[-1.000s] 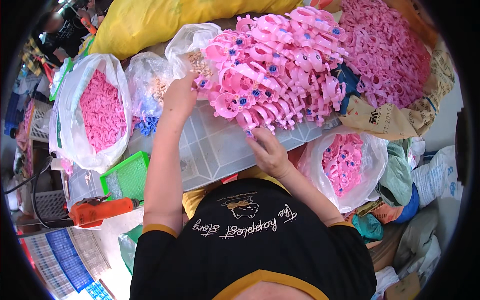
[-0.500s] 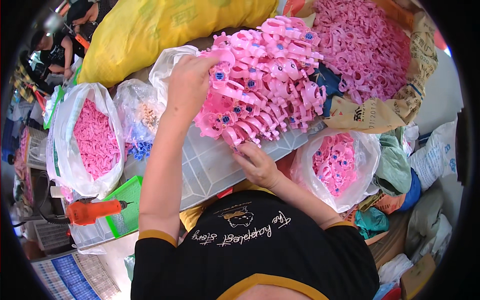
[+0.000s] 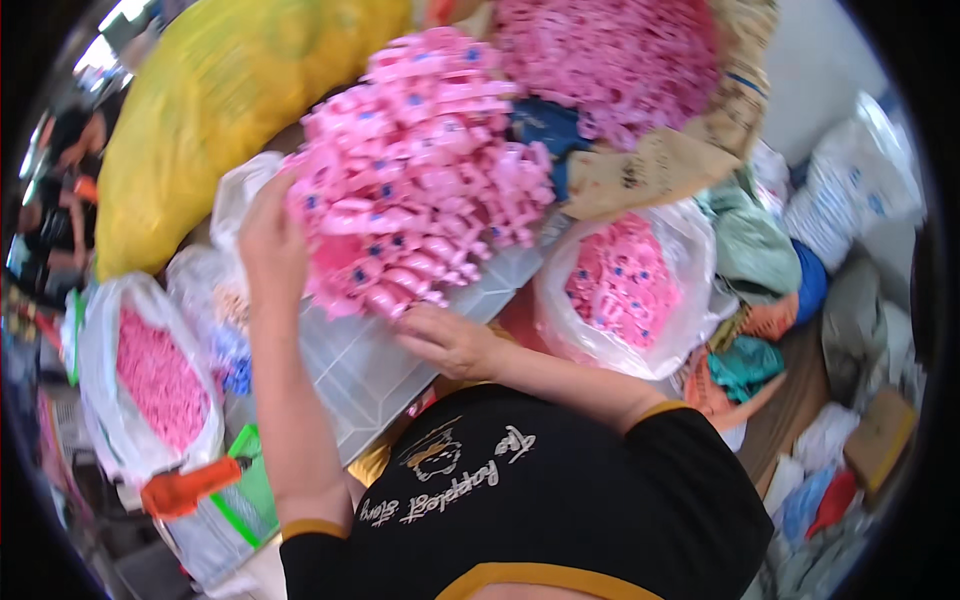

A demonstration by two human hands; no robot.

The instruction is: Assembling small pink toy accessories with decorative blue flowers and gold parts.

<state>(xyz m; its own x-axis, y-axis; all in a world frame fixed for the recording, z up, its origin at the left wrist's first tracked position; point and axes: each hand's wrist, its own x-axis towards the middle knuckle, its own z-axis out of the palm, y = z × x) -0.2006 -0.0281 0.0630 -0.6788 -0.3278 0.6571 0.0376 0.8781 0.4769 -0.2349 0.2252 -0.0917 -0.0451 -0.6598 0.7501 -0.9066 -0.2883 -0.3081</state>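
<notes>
Against the pink plastic toy pile (image 3: 400,180), your half-curled left hand (image 3: 271,238) and right hand (image 3: 452,338) seemingly steady its edges; grip unclear.

From here I see a black short-sleeved cloth shirt (image 3: 600,500) — mustard-yellow bands (image 3: 318,527) edging sleeves (image 3: 312,568) and neckline (image 3: 545,572) — with white script lettering (image 3: 455,492) and cartoon animal print (image 3: 436,457).

Bright glare at your upper left, blur smearing your pink pile (image 3: 410,170), fuzzy print (image 3: 455,485) on your shirt (image 3: 580,490), edges bowing into black.
</notes>
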